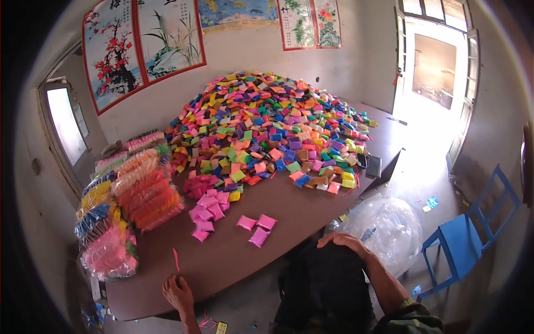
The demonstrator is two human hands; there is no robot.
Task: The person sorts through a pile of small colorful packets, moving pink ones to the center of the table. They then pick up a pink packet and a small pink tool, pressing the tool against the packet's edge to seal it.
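My left hand [178, 292] rests near the table's front edge at the lower left, its fingers loosely curled with nothing visible in them. Just beyond it lies a thin pink strip [176, 259]. My right hand [344, 241] lies spread over my dark-clothed lap, off the table, holding nothing that shows. Three pink packets [259, 236] sit apart on the brown table [222, 264]. Behind them to the left is a cluster of pink packets [207, 214]. A huge heap of small coloured packets [267, 122] covers the back of the table.
Clear bags stacked with coloured packets [147, 189] stand along the table's left side. A dark flat object [374, 166] lies near the right edge. A large clear plastic bag [389, 228] and a blue chair [459, 245] are on the right. Scraps lie on the floor.
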